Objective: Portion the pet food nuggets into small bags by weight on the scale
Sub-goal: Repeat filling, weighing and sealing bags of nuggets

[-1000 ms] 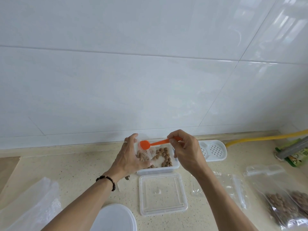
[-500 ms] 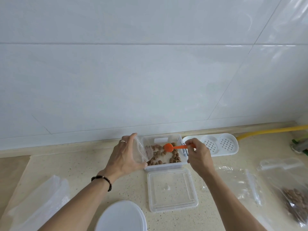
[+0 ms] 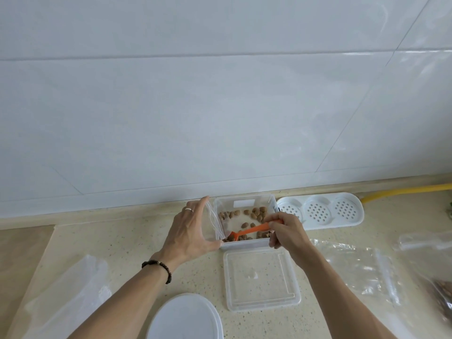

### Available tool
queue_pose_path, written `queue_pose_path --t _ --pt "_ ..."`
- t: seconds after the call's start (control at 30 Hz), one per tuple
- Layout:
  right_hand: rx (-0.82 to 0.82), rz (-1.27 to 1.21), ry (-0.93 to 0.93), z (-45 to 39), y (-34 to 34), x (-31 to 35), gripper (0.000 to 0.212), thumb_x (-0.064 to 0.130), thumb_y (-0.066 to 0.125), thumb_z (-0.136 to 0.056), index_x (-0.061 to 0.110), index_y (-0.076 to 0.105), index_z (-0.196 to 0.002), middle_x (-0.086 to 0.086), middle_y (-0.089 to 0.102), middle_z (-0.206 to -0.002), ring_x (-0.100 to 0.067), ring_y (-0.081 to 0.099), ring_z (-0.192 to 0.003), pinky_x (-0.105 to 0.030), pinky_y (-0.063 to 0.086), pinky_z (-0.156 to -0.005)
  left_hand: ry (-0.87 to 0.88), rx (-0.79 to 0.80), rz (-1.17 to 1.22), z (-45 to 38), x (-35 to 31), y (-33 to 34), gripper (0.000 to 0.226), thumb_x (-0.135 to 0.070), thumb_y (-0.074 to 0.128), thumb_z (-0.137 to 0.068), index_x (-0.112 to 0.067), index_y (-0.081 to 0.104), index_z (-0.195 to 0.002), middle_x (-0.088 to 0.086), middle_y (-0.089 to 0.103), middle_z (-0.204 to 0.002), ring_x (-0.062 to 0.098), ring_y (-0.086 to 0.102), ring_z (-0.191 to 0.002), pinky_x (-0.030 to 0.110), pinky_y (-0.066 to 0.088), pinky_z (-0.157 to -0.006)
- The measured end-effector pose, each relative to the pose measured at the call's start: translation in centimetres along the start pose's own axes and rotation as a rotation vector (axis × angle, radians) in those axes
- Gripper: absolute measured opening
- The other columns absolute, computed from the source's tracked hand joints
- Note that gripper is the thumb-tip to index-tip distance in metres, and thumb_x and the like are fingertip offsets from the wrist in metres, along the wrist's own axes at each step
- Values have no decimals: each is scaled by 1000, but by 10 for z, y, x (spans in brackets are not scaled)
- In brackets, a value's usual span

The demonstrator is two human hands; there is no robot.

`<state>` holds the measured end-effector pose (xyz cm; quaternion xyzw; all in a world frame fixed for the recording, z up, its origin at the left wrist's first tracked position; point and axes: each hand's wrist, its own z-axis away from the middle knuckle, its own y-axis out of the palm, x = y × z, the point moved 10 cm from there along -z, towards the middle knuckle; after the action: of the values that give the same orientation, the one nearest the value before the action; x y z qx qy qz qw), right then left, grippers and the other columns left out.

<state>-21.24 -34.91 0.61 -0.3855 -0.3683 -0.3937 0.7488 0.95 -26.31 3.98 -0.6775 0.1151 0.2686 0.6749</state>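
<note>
Our right hand (image 3: pixel 285 232) pinches the stiff orange scoop (image 3: pixel 254 230) by its handle, bowl among light, loose nuggets (image 3: pixel 254 215) in the far container (image 3: pixel 244 244); our left hand (image 3: pixel 189 232) pinches the limp, slippery small bag (image 3: pixel 215 222) at its mouth.

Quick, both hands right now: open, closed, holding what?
Left hand: holds a small clear bag beside the clear container.
Right hand: pinches the orange scoop, its bowl down among the nuggets.

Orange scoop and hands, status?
Right hand grips orange plastic scoop, bowl down among brown nuggets in clear tub. Left hand holds small clear bag beside the tub. Nothing blocking.
</note>
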Motion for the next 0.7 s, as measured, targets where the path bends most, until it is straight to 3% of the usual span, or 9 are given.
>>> queue_pose_path --t 0.27,0.47,0.7 --pt "-121 -208 57 8 -24 -6 22 -7 45 -92 2 62 -101 -24 69 -91 -18 59 -46 -28 46 -47 -6 -27 -57 -4 -4 -8 105 -59 74 -63 -29 19 -148 -1 39 -133 19 41 -120 31 35 -102" --pt "-235 -271 4 19 -64 9 20 -5 47 -93 4 63 -102 -17 71 -92 -18 58 -46 -28 45 -47 32 -59 -148 -16 -20 -9 89 -62 69 -60 -27 33 -134 -2 48 -116 19 50 -106 31 43 -89" --pt "-260 -206 -143 37 -82 58 21 -3 48 -93 8 64 -99 -13 73 -84 -15 58 -45 -27 46 -47 24 -62 -204 -29 -36 0 69 -54 64 -58 -27 37 -115 -6 43 -94 17 46 -86 31 42 -72"
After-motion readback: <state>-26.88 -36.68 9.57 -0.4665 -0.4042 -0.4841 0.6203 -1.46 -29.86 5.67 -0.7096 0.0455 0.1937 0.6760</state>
